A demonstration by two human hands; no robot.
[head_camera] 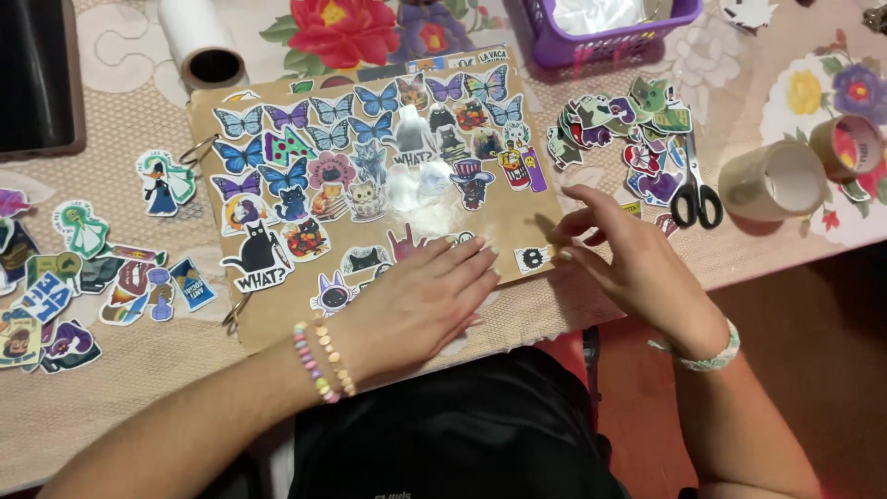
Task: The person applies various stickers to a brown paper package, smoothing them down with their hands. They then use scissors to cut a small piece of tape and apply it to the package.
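Nearest the camera, the left hand [420, 300] is laid flat and open, palm down, on the lower edge of a brown cardboard sheet [277, 319], gripping nothing. Just beside it, the right hand [633, 263] is held loosely open at the sheet's lower right corner, fingers slightly curled and empty. The sheet is placed in the middle of the bench [139, 379], on a flowered cloth. Its upper and middle parts are already covered with cut-out stickers: blue and purple butterflies [242, 122], a black cat [256, 249], small cartoon figures. A glossy clear film appears to be spread over the centre [420, 185]. The bottom strip and the right margin are judged to be bare yet. Loose stickers are scattered to the left [55, 296], and a heap is piled to the right [628, 129], beside black-handled scissors [695, 189]. Two tape rolls [785, 177] are set further right, a purple basket [610, 28] above, a white film roll [199, 42] at top left.
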